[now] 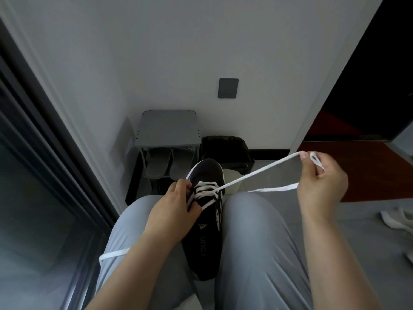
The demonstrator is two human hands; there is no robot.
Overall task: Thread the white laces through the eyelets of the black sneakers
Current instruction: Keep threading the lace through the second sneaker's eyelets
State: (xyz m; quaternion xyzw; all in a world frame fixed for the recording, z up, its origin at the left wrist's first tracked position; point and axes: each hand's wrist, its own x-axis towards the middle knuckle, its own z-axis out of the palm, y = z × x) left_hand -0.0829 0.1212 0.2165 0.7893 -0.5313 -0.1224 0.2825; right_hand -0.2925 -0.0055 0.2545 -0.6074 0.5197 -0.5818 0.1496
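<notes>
Step in hand, as I read it: drawing slack through an eyelet partway up the lacing. The black sneaker (206,242) sits wedged between the thighs of the grey trousers (257,231) at centre of view, toe at 12 o'clock and heel at 6. The left hand (172,211) grips the upper on its 9 o'clock side, fingers curled in against the eyelet row. The right hand (321,177), out at 2 o'clock from the shoe, pinches the white lace (257,172), and a short loop of it stands above the fingers. The lace runs taut from the lacing to that hand. A second run leaves the hand toward 9 o'clock and passes out of sight behind the right thigh. To do this well: brace the shoe firmly with the left hand so the pull cannot twist it out of the lap. Pull along the eyelet's line, not across it, so the flat lace does not twist. Stop once the crossing lies snug, and compare the two ends before the next hole. Appearance: dark fabric upper, a thin white edge round the toe, white side stripes partly hidden by the left hand. The crossings (205,189) show as a few white bars near the toe; eyelets nearer the heel look unlaced, though I cannot be sure. A trailing end (114,254) hangs off the left thigh at 8 o'clock. A small pale logo (202,226) marks the tongue.
</notes>
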